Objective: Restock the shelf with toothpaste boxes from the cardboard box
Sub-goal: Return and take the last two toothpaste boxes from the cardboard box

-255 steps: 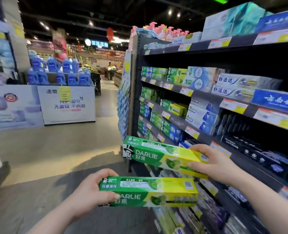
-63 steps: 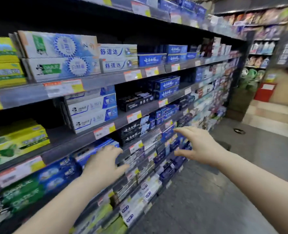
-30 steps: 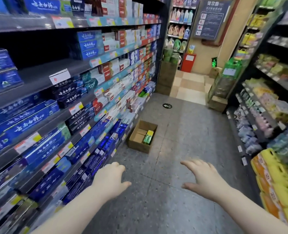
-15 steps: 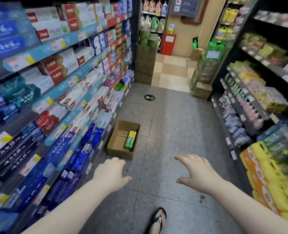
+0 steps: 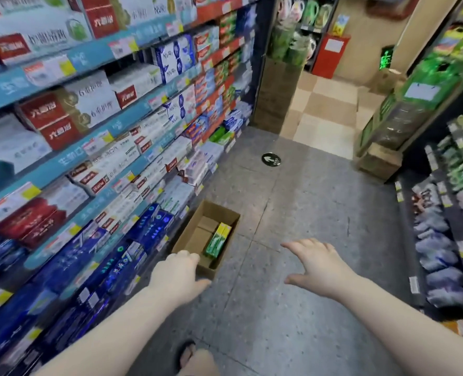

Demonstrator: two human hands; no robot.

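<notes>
On the speckled grey floor (image 5: 292,308) of a shop aisle, beside the shelf (image 5: 94,147) packed with toothpaste, sits an open cardboard box (image 5: 195,240). Green-and-yellow toothpaste boxes (image 5: 218,239) lie along its right wall. My left hand (image 5: 177,275) and right hand (image 5: 317,264) hover empty, fingers loosely spread, holding nothing.

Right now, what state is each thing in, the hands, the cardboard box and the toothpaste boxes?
Left hand: open, empty, over the box's near corner.
Right hand: open, empty, fingers spread.
Cardboard box: open on the floor, mostly empty.
Toothpaste boxes: lying inside along its right wall.
</notes>
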